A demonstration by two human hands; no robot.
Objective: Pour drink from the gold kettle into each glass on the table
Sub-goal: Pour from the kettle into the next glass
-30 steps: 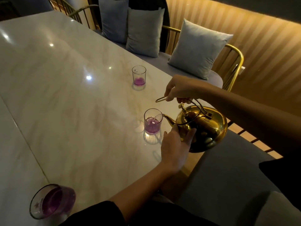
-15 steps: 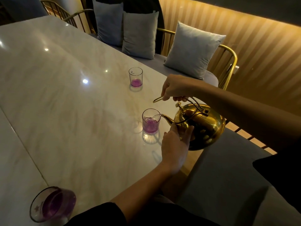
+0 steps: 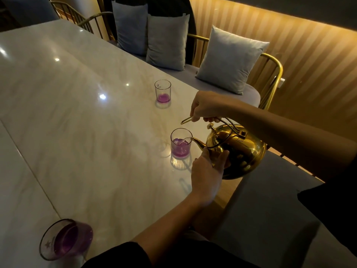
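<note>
We hold the gold kettle point(image 3: 236, 149) just off the table's point(image 3: 77, 117) near-right edge, tipped so its spout points left and slightly down, spout-to-body axis running left to right. A thin stream leaves the spout tip into the middle glass point(image 3: 181, 143), which stands upright on the marble and holds purple drink to about half. Our right hand point(image 3: 207, 107) is curled tight around the wire handle above the lid. Our left hand point(image 3: 207, 171) lies with fingers spread loosely, pressed flat against the kettle's front below the spout. Beyond stands the far glass point(image 3: 162, 91), with a shallow purple layer; the near glass point(image 3: 65, 239), at the lower left, is well filled. Against half a second ago, kettle and hands keep the same pose, and the pouring goes on.
</note>
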